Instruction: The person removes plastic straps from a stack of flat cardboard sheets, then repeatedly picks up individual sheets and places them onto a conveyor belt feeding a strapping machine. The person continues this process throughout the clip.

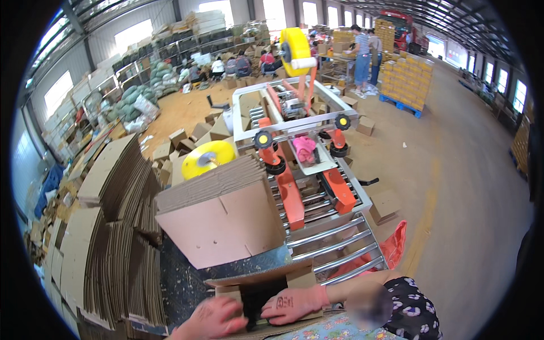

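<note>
An opened-out cardboard box (259,278) lies at the table's near edge, against the front of my body. My left hand (219,316), in a pink glove and slightly blurred, rests at the box's left flap with its fingers loosely curled. Across the right part of the box reaches my right hand (291,304), also gloved in pink, its fingers extended over the dark opening. Neither hand's grip on the cardboard can be made out for certain. Just beyond the box, a stack of flat folded cartons (225,216) leans on the dark tabletop (182,272).
A carton-sealing machine (293,127) with a yellow tape roll (295,51) and metal rollers (335,242) stands ahead. Flattened cartons (114,229) are piled at left. Small boxes (384,206) lie on the floor. Several people work farther off, near a loaded pallet (406,85).
</note>
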Tool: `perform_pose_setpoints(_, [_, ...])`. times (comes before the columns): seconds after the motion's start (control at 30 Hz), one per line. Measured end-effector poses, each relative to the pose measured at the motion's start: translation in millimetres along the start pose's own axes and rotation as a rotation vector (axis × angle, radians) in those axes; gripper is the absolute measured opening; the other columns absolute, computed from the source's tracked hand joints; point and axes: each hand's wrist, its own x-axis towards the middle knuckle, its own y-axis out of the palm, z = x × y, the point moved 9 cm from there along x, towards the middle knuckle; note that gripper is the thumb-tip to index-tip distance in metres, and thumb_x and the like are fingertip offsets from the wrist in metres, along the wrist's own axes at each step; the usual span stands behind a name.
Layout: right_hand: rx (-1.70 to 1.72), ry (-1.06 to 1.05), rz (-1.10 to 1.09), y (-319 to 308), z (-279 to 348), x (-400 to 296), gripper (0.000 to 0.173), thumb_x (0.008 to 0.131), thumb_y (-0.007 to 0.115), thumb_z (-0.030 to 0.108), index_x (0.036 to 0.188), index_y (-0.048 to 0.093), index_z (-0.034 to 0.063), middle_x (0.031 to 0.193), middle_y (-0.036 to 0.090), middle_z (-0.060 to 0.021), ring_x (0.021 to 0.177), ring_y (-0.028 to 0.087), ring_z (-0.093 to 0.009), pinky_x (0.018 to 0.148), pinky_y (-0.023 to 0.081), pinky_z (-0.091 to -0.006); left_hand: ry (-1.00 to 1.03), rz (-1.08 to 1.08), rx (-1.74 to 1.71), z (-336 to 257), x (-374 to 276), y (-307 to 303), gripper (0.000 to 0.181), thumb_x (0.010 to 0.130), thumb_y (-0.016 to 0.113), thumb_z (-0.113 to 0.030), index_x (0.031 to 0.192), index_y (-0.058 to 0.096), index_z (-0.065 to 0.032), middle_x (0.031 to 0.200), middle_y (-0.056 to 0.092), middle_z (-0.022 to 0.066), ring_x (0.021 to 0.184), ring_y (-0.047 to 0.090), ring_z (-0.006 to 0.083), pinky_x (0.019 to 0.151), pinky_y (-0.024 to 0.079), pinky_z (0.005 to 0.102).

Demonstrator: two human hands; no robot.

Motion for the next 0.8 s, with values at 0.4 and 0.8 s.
perform_pose_setpoints(0.4, [-0.322, 0.249, -0.771, -69.3, 15.4, -163.0, 0.034, 0.085, 0.066, 0.022, 0.114, 0.066, 0.0049, 0.124, 0.061, -0.012, 0.121, 0.054, -0.032, 0.108, 0.032, -0.0539, -0.829, -0.343, -0.044, 107.6, 4.3, 18.7, 0.059, 0.092, 0.055, -0.029, 0.14, 0.04, 0.001, 0.142, 0.042, 0.0299, 0.136, 0.037, 0.0436, 0.109, 0.032, 0.0508])
perform_pose_setpoints(0.8, [-0.851, 0.804, -1.479, -102.4, -76.7, -296.6, 0.03, 0.094, 0.042, 0.018, 0.105, 0.064, 0.0022, 0.12, 0.058, -0.0139, 0.117, 0.05, -0.034, 0.113, 0.021, -0.0567, -0.079, -0.48, 0.049, 103.1, 409.8, 90.0, 0.026, 0.087, 0.058, -0.016, 0.11, 0.058, -0.0045, 0.098, 0.064, 0.0162, 0.092, 0.063, 0.0333, 0.08, 0.051, 0.043])
